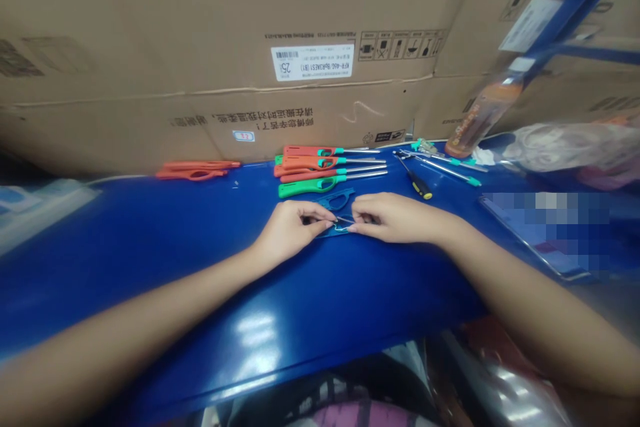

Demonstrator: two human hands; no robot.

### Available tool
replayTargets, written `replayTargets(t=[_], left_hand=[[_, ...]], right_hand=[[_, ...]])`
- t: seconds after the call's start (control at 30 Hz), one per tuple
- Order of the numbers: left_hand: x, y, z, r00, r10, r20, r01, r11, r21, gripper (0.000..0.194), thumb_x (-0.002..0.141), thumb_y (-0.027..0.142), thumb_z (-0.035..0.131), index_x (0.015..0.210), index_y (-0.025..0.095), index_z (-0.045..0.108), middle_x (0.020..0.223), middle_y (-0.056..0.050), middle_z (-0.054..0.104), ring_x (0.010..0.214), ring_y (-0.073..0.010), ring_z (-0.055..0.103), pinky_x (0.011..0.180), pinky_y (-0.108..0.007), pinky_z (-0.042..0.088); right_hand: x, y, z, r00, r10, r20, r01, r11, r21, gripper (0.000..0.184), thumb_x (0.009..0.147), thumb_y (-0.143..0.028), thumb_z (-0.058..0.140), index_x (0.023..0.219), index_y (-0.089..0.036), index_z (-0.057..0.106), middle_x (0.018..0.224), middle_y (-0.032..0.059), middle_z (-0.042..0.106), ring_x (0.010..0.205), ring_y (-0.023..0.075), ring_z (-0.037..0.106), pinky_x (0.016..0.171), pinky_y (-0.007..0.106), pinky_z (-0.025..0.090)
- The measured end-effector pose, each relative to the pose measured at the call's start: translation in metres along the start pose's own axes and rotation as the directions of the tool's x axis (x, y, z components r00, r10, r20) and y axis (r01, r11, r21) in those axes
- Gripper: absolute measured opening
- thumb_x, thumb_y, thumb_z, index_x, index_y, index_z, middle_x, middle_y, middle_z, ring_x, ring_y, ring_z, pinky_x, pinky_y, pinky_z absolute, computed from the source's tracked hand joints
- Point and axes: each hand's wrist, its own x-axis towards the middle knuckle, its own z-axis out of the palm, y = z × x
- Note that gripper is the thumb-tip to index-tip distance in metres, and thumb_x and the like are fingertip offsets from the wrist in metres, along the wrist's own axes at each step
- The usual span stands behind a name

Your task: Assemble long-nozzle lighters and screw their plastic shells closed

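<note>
My left hand and my right hand meet over the blue table, both with fingers pinched. Between the fingertips runs a thin pale wire, with a small dark slender piece beside it. Just under the hands lies a blue lighter casing half, mostly covered by them. Another blue lighter casing half with a trigger opening rests right behind. Past it, a green long-nosed lighter and several orange lighters with metal barrels lie stacked side by side.
Orange casing pieces lie at back left. A screwdriver, loose metal barrels and an orange drink bottle are at back right, near a phone. A large cardboard box walls the table's back edge.
</note>
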Motion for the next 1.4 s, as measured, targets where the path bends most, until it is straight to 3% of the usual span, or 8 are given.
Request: replayTargets(t=[0.37, 0.63, 0.8, 0.9, 1.07, 1.13, 1.27, 1.4], left_hand=[[-0.006, 0.001, -0.009, 0.980, 0.192, 0.055, -0.199, 0.961, 0.192, 0.019, 0.091, 0.016, 0.066, 0.101, 0.024, 0.079, 0.100, 0.000, 0.080, 0.090, -0.0176, 0.074, 0.084, -0.029, 0.056], [-0.003, 0.002, -0.008, 0.991, 0.131, -0.004, -0.129, 0.980, 0.150, 0.011, 0.085, 0.015, 0.074, 0.090, 0.022, 0.080, 0.089, 0.000, 0.080, 0.077, -0.0152, 0.072, 0.074, -0.025, 0.056], [-0.004, -0.001, -0.007, 0.972, 0.233, 0.031, -0.234, 0.940, 0.247, 0.012, 0.088, 0.017, 0.071, 0.094, 0.022, 0.079, 0.091, 0.000, 0.079, 0.082, -0.0161, 0.071, 0.076, -0.027, 0.055], [-0.003, 0.000, -0.015, 0.930, 0.334, 0.151, -0.367, 0.844, 0.391, 0.019, 0.094, 0.019, 0.063, 0.105, 0.022, 0.078, 0.093, -0.004, 0.078, 0.084, -0.0176, 0.071, 0.076, -0.028, 0.055], [-0.004, 0.010, -0.037, 0.709, 0.430, 0.558, -0.701, 0.518, 0.491, 0.039, 0.100, 0.021, 0.048, 0.136, 0.019, 0.062, 0.112, -0.010, 0.076, 0.101, -0.0247, 0.070, 0.089, -0.040, 0.053], [-0.009, 0.014, -0.039, 0.685, 0.408, 0.604, -0.724, 0.473, 0.502, 0.046, 0.100, 0.023, 0.048, 0.145, 0.017, 0.052, 0.124, -0.013, 0.072, 0.109, -0.0267, 0.068, 0.095, -0.043, 0.053], [-0.018, 0.015, -0.031, 0.725, 0.355, 0.591, -0.685, 0.465, 0.561, 0.045, 0.098, 0.016, 0.045, 0.142, 0.011, 0.054, 0.137, -0.016, 0.064, 0.119, -0.0280, 0.065, 0.099, -0.042, 0.054], [-0.016, 0.008, -0.028, 0.775, 0.358, 0.520, -0.623, 0.568, 0.537, 0.042, 0.100, 0.014, 0.044, 0.140, 0.016, 0.055, 0.129, -0.012, 0.069, 0.111, -0.0236, 0.068, 0.095, -0.037, 0.057]], right_hand=[[0.002, -0.002, 0.000, 0.998, 0.056, 0.002, -0.056, 0.998, 0.017, 0.028, 0.094, -0.039, 0.064, 0.078, -0.019, 0.054, 0.074, -0.0013, 0.058, 0.065, 0.0123, 0.049, 0.060, 0.024, 0.031], [0.002, -0.002, 0.000, 0.998, 0.058, 0.007, -0.058, 0.998, 0.015, 0.029, 0.094, -0.040, 0.063, 0.077, -0.019, 0.052, 0.074, -0.0015, 0.058, 0.064, 0.0119, 0.047, 0.060, 0.024, 0.030], [0.000, 0.001, 0.001, 0.998, 0.054, 0.010, -0.054, 0.999, 0.005, 0.031, 0.094, -0.042, 0.063, 0.076, -0.019, 0.051, 0.072, -0.0019, 0.058, 0.062, 0.0118, 0.047, 0.059, 0.024, 0.029], [0.001, 0.002, 0.001, 0.998, 0.055, 0.014, -0.055, 0.998, 0.007, 0.032, 0.093, -0.043, 0.063, 0.076, -0.019, 0.052, 0.071, -0.0018, 0.058, 0.062, 0.0119, 0.047, 0.058, 0.024, 0.029], [0.001, 0.003, 0.001, 0.998, 0.056, 0.010, -0.057, 0.998, 0.022, 0.031, 0.093, -0.042, 0.065, 0.076, -0.019, 0.052, 0.071, -0.0021, 0.058, 0.062, 0.0118, 0.048, 0.058, 0.024, 0.030], [0.000, 0.003, 0.001, 0.998, 0.057, 0.011, -0.057, 0.998, 0.025, 0.030, 0.093, -0.040, 0.065, 0.076, -0.019, 0.052, 0.072, -0.0022, 0.058, 0.063, 0.0116, 0.048, 0.059, 0.024, 0.031], [0.000, 0.002, 0.002, 0.998, 0.057, 0.009, -0.058, 0.998, 0.026, 0.029, 0.093, -0.039, 0.065, 0.076, -0.019, 0.052, 0.072, -0.0022, 0.057, 0.063, 0.0114, 0.047, 0.059, 0.024, 0.032], [0.000, 0.003, 0.000, 0.999, 0.043, 0.005, -0.043, 0.998, 0.036, 0.030, 0.093, -0.040, 0.064, 0.075, -0.019, 0.052, 0.071, -0.0024, 0.057, 0.062, 0.0110, 0.047, 0.058, 0.024, 0.032]])
